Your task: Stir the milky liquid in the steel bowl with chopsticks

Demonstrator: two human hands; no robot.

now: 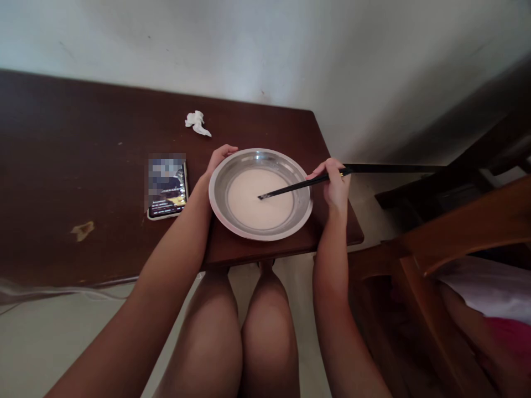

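A wide metal bowl sits at the front edge of the dark wooden table, holding a pale, creamy liquid. My left hand grips the bowl's far left rim, its fingers partly hidden behind it. In my right hand, closed around their upper part, are black chopsticks. They slant down to the left over the bowl, and their tips meet the liquid near its middle. Whether the tips dip below the surface I cannot tell.
Left of the bowl lies a phone with its screen lit. Behind it is a crumpled white tissue. The table meets a pale wall. A wooden chair stands at right, with part of another person there.
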